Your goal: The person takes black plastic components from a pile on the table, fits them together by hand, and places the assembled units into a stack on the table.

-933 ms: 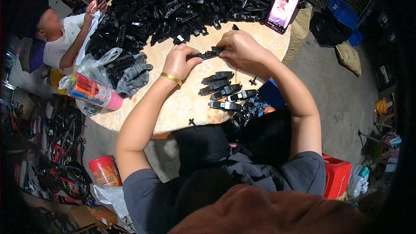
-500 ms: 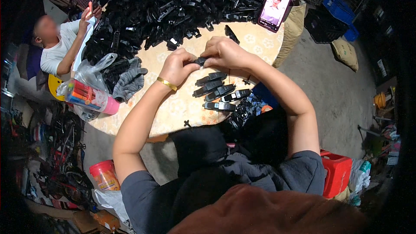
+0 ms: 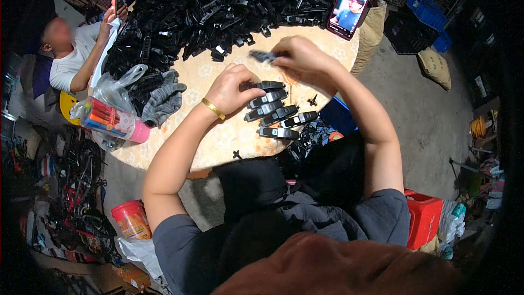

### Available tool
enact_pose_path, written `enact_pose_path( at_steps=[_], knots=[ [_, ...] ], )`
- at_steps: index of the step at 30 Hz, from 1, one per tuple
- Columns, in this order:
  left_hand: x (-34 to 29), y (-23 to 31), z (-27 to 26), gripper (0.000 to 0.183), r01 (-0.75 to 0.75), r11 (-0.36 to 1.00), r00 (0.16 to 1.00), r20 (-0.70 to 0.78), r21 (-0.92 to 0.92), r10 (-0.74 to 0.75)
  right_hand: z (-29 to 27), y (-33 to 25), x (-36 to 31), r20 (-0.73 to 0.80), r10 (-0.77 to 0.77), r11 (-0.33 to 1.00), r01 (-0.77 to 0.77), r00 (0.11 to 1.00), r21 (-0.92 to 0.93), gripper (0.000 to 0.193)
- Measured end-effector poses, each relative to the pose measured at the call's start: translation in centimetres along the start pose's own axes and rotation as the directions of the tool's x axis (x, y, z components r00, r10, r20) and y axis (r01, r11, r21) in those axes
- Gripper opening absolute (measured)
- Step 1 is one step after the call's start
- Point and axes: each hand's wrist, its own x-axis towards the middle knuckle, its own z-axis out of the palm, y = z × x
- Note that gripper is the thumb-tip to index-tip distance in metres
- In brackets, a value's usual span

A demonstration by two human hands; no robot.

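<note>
Several narrow black plastic parts [image 3: 279, 113] lie in a loose row on the pale flowered table [image 3: 207, 136] in front of me. My left hand [image 3: 232, 88], with a gold band at the wrist, has thumb and fingers closed about the left end of the farthest part [image 3: 271, 85] in that row. To the right and farther off, my right hand [image 3: 303, 55] pinches another dark part [image 3: 263, 56], which is blurred and held off the row. A small black cross-shaped piece [image 3: 313, 100] lies right of the row, and a second one [image 3: 236, 154] near the table's front edge.
A large heap of black parts [image 3: 218, 5] covers the far table. A phone [image 3: 347, 11] stands at the far right. On the left lie a grey glove [image 3: 164, 98] and a pink-capped container [image 3: 117, 121]. A person [image 3: 82, 49] sits at left. A blue crate [image 3: 338, 113] stands by the right edge.
The part formerly between both hands now lies at the far end of the row, beside my left hand. My right hand has moved away and taken up the loose part lying farther back.
</note>
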Motion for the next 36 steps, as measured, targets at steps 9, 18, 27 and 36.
enact_pose_path(
  at_steps=[9,18,27,36],
  knots=[
    [0.2,-1.1,0.0,0.029,0.111,0.991,0.98,-0.172,0.081,-0.096,1.9,-0.8,2.7,0.062,-0.148,0.95,0.125,0.987,0.285,0.017],
    [0.6,-1.4,0.4,0.026,0.149,0.983,0.975,-0.18,0.108,-0.128,2.5,2.5,6.1,-0.271,0.063,0.909,-0.168,0.96,-0.382,0.024],
    [0.0,-1.9,0.5,0.024,0.203,0.971,0.963,-0.206,0.128,-0.174,1.4,-3.6,0.9,-0.009,0.115,0.886,-0.099,0.993,0.454,0.025],
    [0.3,-1.1,0.4,0.023,0.289,0.957,0.939,-0.194,-0.005,-0.285,1.0,-3.7,-0.6,-0.064,-0.082,0.989,0.089,0.995,0.114,0.025]
  ],
)
